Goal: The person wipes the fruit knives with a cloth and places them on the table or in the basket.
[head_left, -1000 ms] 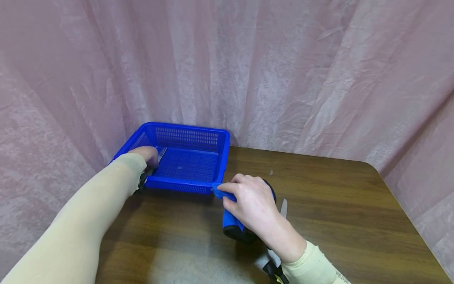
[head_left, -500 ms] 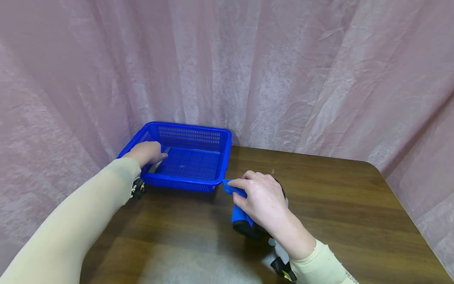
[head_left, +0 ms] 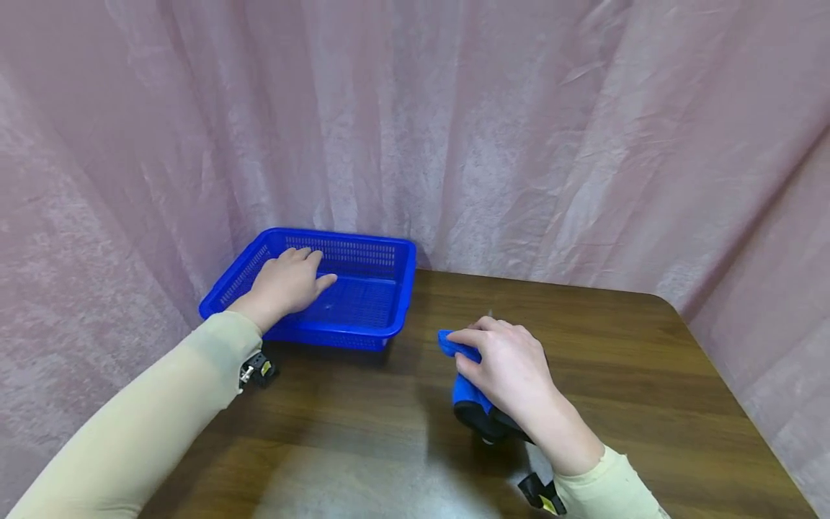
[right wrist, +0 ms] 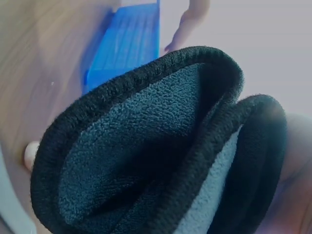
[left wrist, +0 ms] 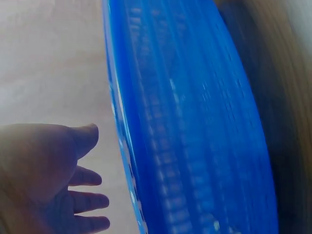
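My left hand (head_left: 285, 282) is over the left part of a blue plastic basket (head_left: 403, 288), its fingers spread and nothing in them. In the left wrist view the thumb and fingers stand apart beside the basket's rim (left wrist: 122, 122). My right hand (head_left: 512, 367) grips a folded blue cloth (head_left: 470, 393) with black edging above the table, right of the basket. The right wrist view shows the cloth's fuzzy grey inner side (right wrist: 141, 112) and thick black border. A pale grey curved piece (right wrist: 12, 200) shows at that view's left edge. The left hand hides part of the basket's floor.
The basket stands at the back left of a brown wooden table (head_left: 616, 360), close to a pink curtain (head_left: 454, 130). A tiny pale fleck (head_left: 490, 313) shows behind the right hand. Curtain also hangs along the right side.
My left hand has risen from inside the basket and straightened its fingers; the thin pale item seen there is now hidden. My right hand has moved right with the cloth, away from the basket.
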Available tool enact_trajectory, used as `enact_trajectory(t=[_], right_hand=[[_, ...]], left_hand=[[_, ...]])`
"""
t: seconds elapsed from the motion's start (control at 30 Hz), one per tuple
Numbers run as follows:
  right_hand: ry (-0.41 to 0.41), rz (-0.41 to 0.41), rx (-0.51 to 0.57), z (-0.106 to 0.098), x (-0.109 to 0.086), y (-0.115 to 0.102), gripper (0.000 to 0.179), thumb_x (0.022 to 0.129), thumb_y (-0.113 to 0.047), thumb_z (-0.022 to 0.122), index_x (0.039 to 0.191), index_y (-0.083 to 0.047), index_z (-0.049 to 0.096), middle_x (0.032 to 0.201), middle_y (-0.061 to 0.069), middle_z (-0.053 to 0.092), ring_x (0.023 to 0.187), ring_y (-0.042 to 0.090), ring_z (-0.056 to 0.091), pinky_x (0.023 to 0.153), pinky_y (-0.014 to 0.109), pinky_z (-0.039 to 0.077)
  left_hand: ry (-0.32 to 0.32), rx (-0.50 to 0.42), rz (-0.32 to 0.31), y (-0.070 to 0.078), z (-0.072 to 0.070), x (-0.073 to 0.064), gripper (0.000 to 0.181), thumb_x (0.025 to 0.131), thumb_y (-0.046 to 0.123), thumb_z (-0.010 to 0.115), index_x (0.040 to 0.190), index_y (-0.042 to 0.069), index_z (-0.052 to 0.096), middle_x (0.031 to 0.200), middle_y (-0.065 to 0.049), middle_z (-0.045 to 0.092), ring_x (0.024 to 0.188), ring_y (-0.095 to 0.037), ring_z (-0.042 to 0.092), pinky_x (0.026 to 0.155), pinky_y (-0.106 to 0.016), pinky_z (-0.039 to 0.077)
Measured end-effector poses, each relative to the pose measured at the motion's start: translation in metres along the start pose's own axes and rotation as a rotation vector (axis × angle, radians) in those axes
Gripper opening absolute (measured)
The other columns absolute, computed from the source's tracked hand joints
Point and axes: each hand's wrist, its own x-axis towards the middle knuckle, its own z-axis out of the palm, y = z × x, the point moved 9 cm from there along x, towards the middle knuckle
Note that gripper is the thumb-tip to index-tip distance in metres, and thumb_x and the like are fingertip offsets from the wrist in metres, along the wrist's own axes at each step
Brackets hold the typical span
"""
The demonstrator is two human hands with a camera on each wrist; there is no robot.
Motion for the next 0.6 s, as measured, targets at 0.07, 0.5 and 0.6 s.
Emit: enact_trajectory(t=[0.07,0.5,0.6], right_hand=[[0.004,0.010,-0.003,-0.001,-0.002,0.006,0.029,0.092,-0.019,0.082,0.120,-0.027,0.087,0.101,-0.002,0.075,0.094,0.024,0.071,0.082,0.044,0.055],[0.013,0.085,-0.008,-0.008,-0.015,0.041,0.029,0.093,-0.017,0.081,0.120,-0.026,0.087,0.102,-0.003,0.076,0.093,0.023,0.072,0.080,0.045,0.055],[0.013,0.098,-0.005,-0.008,-0.017,0.047,0.029,0.092,-0.017,0.081,0.119,-0.027,0.087,0.100,-0.003,0.076,0.090,0.022,0.071,0.079,0.046,0.055]], left_hand=[[0.030,-0.004,0.020,0.012,-0.003,-0.004,0.070,0.115,0.049,0.051,0.161,-0.004,0.048,0.164,-0.031,0.046,0.154,-0.054,0.038,0.121,-0.072,0.033],[0.158,-0.034,0.146,0.077,-0.017,-0.030,0.070,0.112,0.050,0.060,0.162,0.001,0.050,0.167,-0.028,0.046,0.159,-0.053,0.034,0.125,-0.069,0.029],[0.200,-0.039,0.183,0.095,-0.020,-0.039,0.070,0.111,0.049,0.064,0.161,0.001,0.052,0.166,-0.027,0.048,0.158,-0.051,0.037,0.125,-0.067,0.032]])
